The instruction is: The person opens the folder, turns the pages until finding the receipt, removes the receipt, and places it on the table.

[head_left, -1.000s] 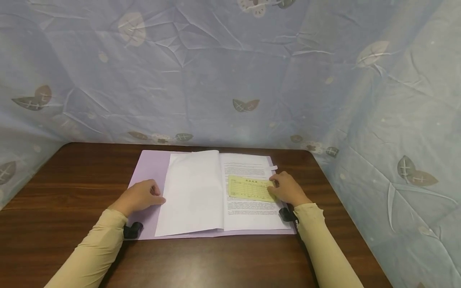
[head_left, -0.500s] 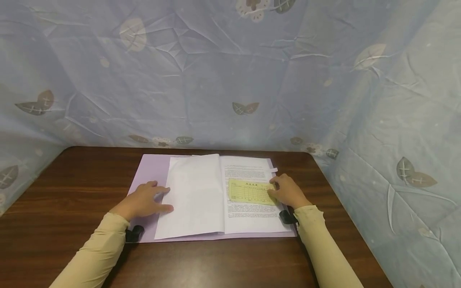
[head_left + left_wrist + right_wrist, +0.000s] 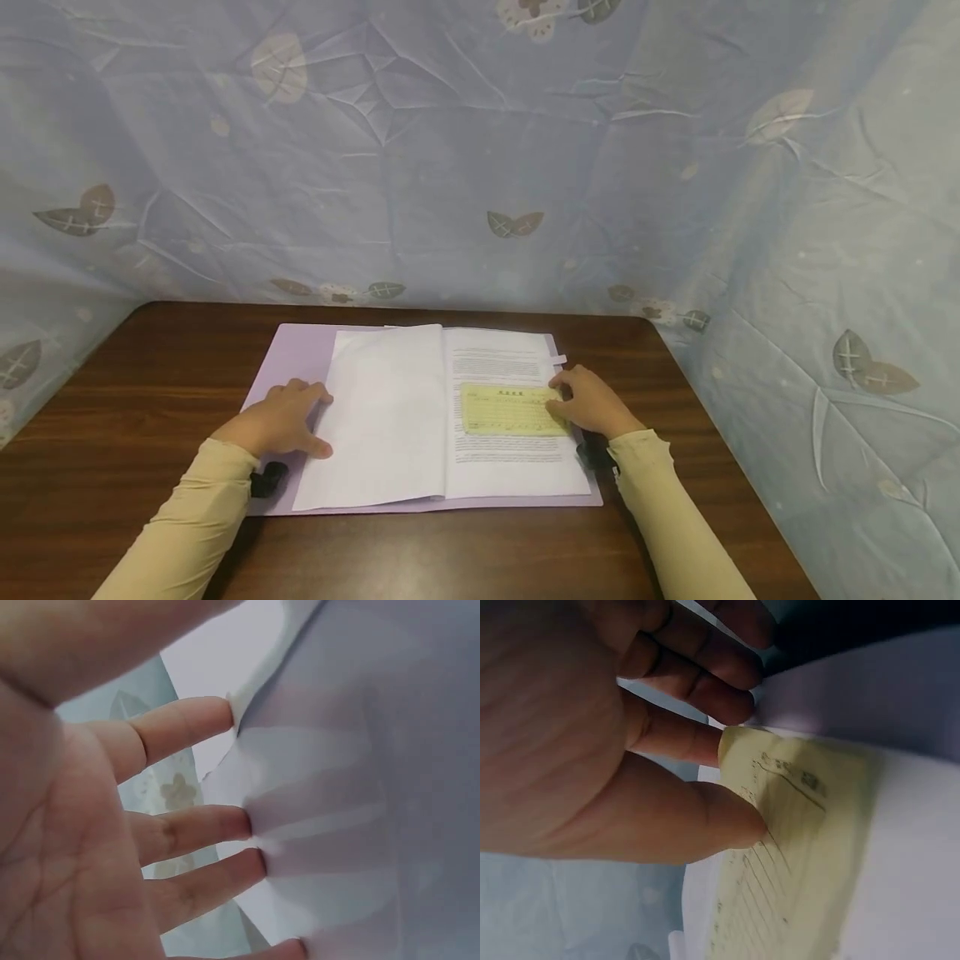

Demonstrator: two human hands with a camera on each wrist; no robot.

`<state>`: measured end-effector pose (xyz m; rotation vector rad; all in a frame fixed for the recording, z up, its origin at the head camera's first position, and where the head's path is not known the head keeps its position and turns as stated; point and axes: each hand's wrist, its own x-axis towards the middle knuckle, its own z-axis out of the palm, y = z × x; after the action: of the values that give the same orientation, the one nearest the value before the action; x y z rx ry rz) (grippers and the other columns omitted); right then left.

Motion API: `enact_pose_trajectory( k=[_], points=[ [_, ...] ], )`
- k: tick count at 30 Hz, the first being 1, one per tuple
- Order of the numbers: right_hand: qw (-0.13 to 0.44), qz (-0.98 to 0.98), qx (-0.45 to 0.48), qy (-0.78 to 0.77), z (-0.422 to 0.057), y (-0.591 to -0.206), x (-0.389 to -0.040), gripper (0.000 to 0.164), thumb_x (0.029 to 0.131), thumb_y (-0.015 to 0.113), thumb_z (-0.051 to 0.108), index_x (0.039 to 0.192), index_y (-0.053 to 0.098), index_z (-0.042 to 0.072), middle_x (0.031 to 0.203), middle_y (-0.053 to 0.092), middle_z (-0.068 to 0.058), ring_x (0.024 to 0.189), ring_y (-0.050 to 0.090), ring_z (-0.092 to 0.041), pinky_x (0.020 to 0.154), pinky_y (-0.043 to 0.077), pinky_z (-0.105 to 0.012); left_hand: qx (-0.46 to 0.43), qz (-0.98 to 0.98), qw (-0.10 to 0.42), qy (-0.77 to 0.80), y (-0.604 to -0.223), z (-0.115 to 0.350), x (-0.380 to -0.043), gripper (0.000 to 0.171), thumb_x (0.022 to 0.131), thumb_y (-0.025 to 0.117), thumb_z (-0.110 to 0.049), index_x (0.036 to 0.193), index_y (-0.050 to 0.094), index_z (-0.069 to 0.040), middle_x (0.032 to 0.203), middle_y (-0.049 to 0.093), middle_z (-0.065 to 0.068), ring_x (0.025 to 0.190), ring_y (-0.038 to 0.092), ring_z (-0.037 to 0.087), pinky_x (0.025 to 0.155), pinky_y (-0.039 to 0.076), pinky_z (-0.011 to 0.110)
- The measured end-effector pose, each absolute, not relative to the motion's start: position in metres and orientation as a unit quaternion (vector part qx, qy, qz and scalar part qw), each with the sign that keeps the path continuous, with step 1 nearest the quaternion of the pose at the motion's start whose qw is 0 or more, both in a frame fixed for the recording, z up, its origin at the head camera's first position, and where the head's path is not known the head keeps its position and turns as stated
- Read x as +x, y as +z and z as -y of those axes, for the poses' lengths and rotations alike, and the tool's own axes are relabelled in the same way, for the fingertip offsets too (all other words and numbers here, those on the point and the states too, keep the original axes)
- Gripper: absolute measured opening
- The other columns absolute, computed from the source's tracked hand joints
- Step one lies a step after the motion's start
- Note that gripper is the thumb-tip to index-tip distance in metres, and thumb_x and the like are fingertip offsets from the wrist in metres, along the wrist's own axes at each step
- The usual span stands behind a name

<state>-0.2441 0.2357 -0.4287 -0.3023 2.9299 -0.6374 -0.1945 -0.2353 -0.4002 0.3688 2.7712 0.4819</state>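
Observation:
A light purple folder [image 3: 300,354] lies spread on the table, with papers inside. A blank white sheet [image 3: 386,417] covers its left part, and a printed page [image 3: 510,467] faces up on the right. Across the printed page lies a yellow slip with a ruled table [image 3: 502,410]. My right hand [image 3: 594,403] pinches the slip's right end, thumb [image 3: 731,817] on top and the index finger at its edge. My left hand [image 3: 279,418], fingers spread, rests at the blank sheet's left edge; in the left wrist view its fingertips [image 3: 236,821] touch the folder's surface.
A small white tab [image 3: 558,360] sticks out past the folder's right edge. The dark brown wooden table [image 3: 390,550] extends around the folder. A pale blue leaf-patterned cloth [image 3: 450,167] hangs behind and on both sides.
The left hand's fingers, bent at the sheet's edge before, are now spread. Folder, papers and slip have shifted a little left and nearer me, the right hand moving slightly left with them.

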Motion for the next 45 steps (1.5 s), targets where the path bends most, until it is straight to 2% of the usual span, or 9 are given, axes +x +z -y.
enact_pose_trajectory(
  k=[6, 12, 15, 20, 25, 28, 35, 40, 45],
  points=[
    [0.066, -0.965, -0.106, -0.23, -0.236, -0.427, -0.244, 0.023, 0.091, 0.077, 0.02, 0.11, 0.072, 0.008, 0.105, 0.061, -0.008, 0.092, 0.055, -0.023, 0.082, 0.048, -0.043, 0.124, -0.965, 0.163, 0.162, -0.393, 0.236, -0.194, 0.081, 0.069, 0.095, -0.037, 0.129, 0.057, 0.001, 0.121, 0.053, 0.03, 0.109, 0.05, 0.048, 0.089, 0.047, 0.069],
    [0.058, -0.963, -0.111, -0.238, -0.242, -0.43, -0.246, 0.007, 0.093, 0.074, 0.017, 0.096, 0.072, 0.012, 0.105, 0.062, -0.008, 0.093, 0.055, -0.024, 0.083, 0.048, -0.044, 0.121, -0.964, 0.169, 0.165, -0.394, 0.234, -0.196, 0.084, 0.069, 0.095, -0.038, 0.131, 0.056, 0.001, 0.122, 0.051, 0.031, 0.111, 0.049, 0.048, 0.09, 0.047, 0.069],
    [0.052, -0.961, -0.106, -0.252, -0.247, -0.43, -0.247, 0.005, 0.095, 0.072, 0.017, 0.093, 0.071, 0.013, 0.105, 0.064, -0.007, 0.093, 0.056, -0.025, 0.082, 0.048, -0.043, 0.119, -0.965, 0.171, 0.163, -0.395, 0.234, -0.197, 0.085, 0.069, 0.095, -0.04, 0.132, 0.056, 0.001, 0.122, 0.051, 0.031, 0.111, 0.049, 0.048, 0.089, 0.047, 0.068],
    [0.049, -0.951, -0.099, -0.287, -0.26, -0.433, -0.249, 0.007, 0.098, 0.071, 0.021, 0.098, 0.075, 0.015, 0.103, 0.07, -0.004, 0.09, 0.058, -0.023, 0.08, 0.047, -0.04, 0.117, -0.965, 0.173, 0.161, -0.395, 0.233, -0.198, 0.084, 0.069, 0.095, -0.039, 0.132, 0.056, 0.001, 0.121, 0.052, 0.029, 0.11, 0.049, 0.046, 0.089, 0.047, 0.068],
    [0.045, -0.95, -0.11, -0.289, -0.292, -0.429, -0.253, 0.013, 0.1, 0.069, 0.023, 0.104, 0.078, 0.015, 0.11, 0.074, -0.006, 0.101, 0.063, -0.026, 0.09, 0.049, -0.049, 0.117, -0.965, 0.173, 0.158, -0.391, 0.232, -0.198, 0.083, 0.069, 0.095, -0.038, 0.131, 0.056, 0.001, 0.12, 0.052, 0.029, 0.108, 0.049, 0.045, 0.089, 0.046, 0.067],
    [0.04, -0.954, -0.115, -0.272, -0.318, -0.423, -0.258, 0.016, 0.102, 0.066, 0.024, 0.107, 0.077, 0.014, 0.114, 0.073, -0.009, 0.105, 0.064, -0.029, 0.091, 0.05, -0.053, 0.116, -0.965, 0.174, 0.158, -0.391, 0.232, -0.197, 0.083, 0.069, 0.095, -0.038, 0.131, 0.056, 0.001, 0.119, 0.052, 0.029, 0.108, 0.049, 0.045, 0.089, 0.047, 0.067],
    [0.035, -0.96, -0.114, -0.253, -0.368, -0.415, -0.27, 0.019, 0.104, 0.062, 0.017, 0.109, 0.074, 0.004, 0.108, 0.072, -0.014, 0.089, 0.061, -0.025, 0.079, 0.05, -0.046, 0.121, -0.965, 0.171, 0.159, -0.393, 0.236, -0.193, 0.081, 0.07, 0.095, -0.036, 0.129, 0.057, 0.002, 0.119, 0.052, 0.03, 0.108, 0.05, 0.047, 0.088, 0.047, 0.067],
    [0.023, -0.967, -0.097, -0.234, -0.386, -0.416, -0.278, 0.019, 0.105, 0.06, 0.014, 0.111, 0.073, 0.001, 0.111, 0.071, -0.02, 0.086, 0.061, -0.025, 0.077, 0.051, -0.046, 0.122, -0.965, 0.168, 0.159, -0.394, 0.237, -0.192, 0.081, 0.07, 0.095, -0.036, 0.129, 0.056, 0.002, 0.121, 0.052, 0.03, 0.109, 0.05, 0.048, 0.089, 0.046, 0.067],
    [-0.012, -0.974, -0.065, -0.216, -0.394, -0.418, -0.285, 0.023, 0.105, 0.057, 0.012, 0.117, 0.072, -0.001, 0.117, 0.069, -0.026, 0.087, 0.063, -0.032, 0.075, 0.05, -0.048, 0.124, -0.965, 0.166, 0.16, -0.395, 0.238, -0.193, 0.082, 0.071, 0.094, -0.038, 0.13, 0.056, 0.002, 0.12, 0.052, 0.031, 0.109, 0.05, 0.048, 0.09, 0.046, 0.068]
  ],
)
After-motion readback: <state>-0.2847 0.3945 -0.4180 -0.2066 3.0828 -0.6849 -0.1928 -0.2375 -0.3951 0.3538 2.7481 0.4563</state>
